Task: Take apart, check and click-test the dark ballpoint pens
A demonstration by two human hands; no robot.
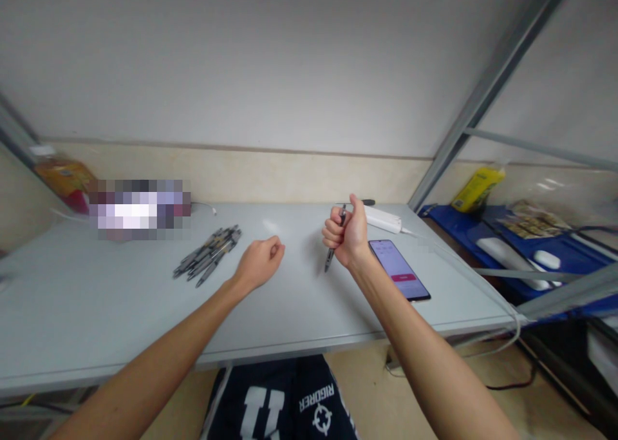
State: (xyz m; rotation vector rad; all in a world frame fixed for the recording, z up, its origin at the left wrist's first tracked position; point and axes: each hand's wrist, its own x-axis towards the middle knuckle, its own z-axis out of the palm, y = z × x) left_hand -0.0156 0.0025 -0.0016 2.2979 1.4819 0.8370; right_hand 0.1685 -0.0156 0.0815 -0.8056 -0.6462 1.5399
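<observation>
My right hand (346, 234) is raised over the desk, its fingers wrapped round a dark pen (329, 259) and its thumb pointing up. The pen slants, with one end sticking out below the fist and the other showing near the thumb. My left hand (258, 264) rests on the desktop as a loose fist; nothing sticks out of it. Just left of that fist lies a pile of grey and black pens (208, 254), heaped roughly side by side. To the right of my right wrist, a phone (400, 269) lies face up with its screen lit.
Behind the phone lies a white power strip (383, 220) with a cable trailing right. A pixelated patch (140, 209) and an orange bottle (67, 172) are at the back left. Metal frame bars (483, 79) rise at the right, beside a blue surface (574, 234) with a yellow packet (477, 187).
</observation>
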